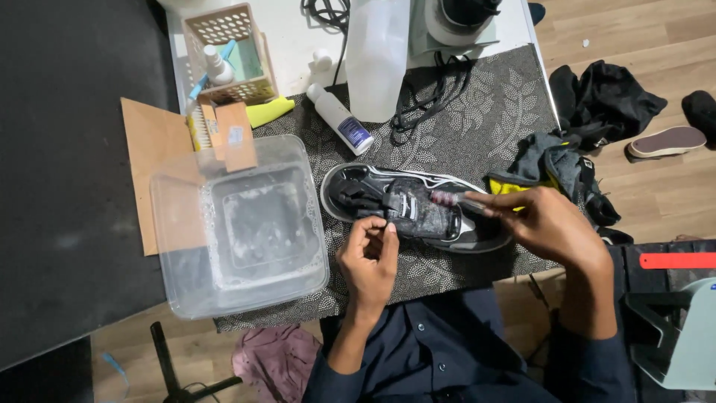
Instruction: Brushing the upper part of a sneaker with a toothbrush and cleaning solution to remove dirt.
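Shoe, black with white trim and wet suds, lies near the front edge of the desk on a leaf-patterned mat, long axis along that edge; which end is the toe I cannot tell. Left hand pinches its near side, fingers together. Right hand is clamped on a small brush touching the upper. Clear tub of soapy water sits just beside; wood floor beyond.

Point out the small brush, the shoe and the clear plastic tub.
small brush [445,198], head view, on its bristle head.
shoe [418,216], head view, on its soapy upper.
clear plastic tub [179,224], head view, on its left rim.
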